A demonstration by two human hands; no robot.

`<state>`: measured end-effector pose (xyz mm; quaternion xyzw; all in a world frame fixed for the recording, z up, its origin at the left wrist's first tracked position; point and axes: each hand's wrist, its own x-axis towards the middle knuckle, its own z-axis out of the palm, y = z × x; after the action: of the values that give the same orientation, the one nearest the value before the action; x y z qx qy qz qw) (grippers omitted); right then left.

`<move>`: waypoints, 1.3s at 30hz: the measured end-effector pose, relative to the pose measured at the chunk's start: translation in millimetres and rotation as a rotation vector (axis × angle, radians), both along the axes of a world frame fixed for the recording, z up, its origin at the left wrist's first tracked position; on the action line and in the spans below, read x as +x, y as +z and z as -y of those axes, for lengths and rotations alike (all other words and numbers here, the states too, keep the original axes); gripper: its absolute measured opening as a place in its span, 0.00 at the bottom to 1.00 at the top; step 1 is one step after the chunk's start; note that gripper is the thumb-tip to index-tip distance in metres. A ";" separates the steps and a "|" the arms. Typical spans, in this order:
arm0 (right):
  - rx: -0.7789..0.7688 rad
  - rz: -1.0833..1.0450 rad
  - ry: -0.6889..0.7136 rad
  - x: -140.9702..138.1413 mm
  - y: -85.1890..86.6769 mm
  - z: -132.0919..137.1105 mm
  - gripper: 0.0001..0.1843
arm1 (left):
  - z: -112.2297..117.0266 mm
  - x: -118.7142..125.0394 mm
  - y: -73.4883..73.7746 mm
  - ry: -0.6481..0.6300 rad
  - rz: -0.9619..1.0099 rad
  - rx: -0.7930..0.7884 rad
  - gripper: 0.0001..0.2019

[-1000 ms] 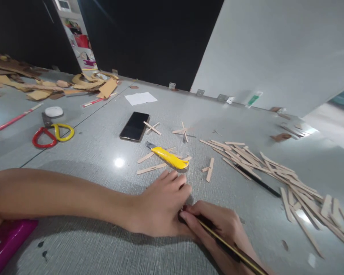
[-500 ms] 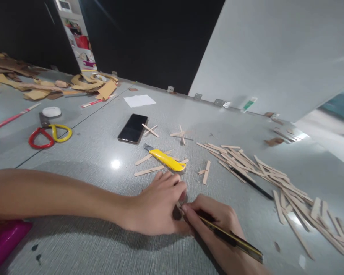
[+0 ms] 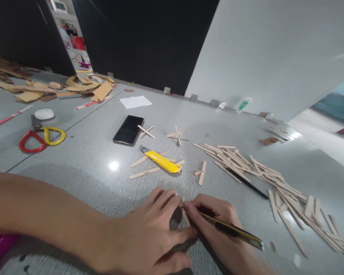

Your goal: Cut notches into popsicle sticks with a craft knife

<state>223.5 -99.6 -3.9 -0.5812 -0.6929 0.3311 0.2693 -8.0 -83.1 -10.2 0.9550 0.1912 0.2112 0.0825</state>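
My right hand (image 3: 218,219) grips a slim cutter knife (image 3: 235,233) with a gold and black handle, its front end low at the table. Partly hidden beneath my fingers is a wooden craft stick (image 3: 185,218). My left hand (image 3: 151,229) presses that stick against the tabletop, with its fingers bent and the thumb side spread apart. The fingertips of both hands nearly meet there, and the blade's tip is hidden. Just beyond my hands lies a yellow cutter (image 3: 164,162) across several craft sticks (image 3: 145,173). Two short joined stick pieces (image 3: 202,173) rest right of it.
A heap of craft sticks (image 3: 263,172) with a black pen-like tool (image 3: 248,183) spreads to the right. Farther back are a phone (image 3: 129,130), crossed sticks (image 3: 176,135) and white paper (image 3: 135,102). Scissors (image 3: 41,138), a white case (image 3: 44,114) and cardboard scraps (image 3: 83,84) lie left.
My left hand has shifted nearer to me and its fingers have spread more. The right hand keeps its hold on the knife. The whole view has shifted slightly.
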 end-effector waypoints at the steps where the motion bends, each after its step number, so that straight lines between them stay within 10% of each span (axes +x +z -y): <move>1: -0.006 0.004 0.003 2.0 -0.8 -1.2 0.27 | -0.5 -0.3 -2.2 -0.004 -0.006 0.016 0.22; 21: -0.014 0.025 0.073 6.2 5.1 -5.7 0.26 | -19.3 5.0 -25.9 -0.033 0.033 0.108 0.24; 39: 0.020 -0.018 0.194 8.2 2.6 -11.3 0.23 | -22.0 5.7 -11.3 -0.074 -0.057 0.304 0.22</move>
<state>231.6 -88.3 -1.3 -0.5054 -0.7468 0.3539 0.2482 -2.4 -61.1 -21.5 0.9685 0.1238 0.2074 -0.0605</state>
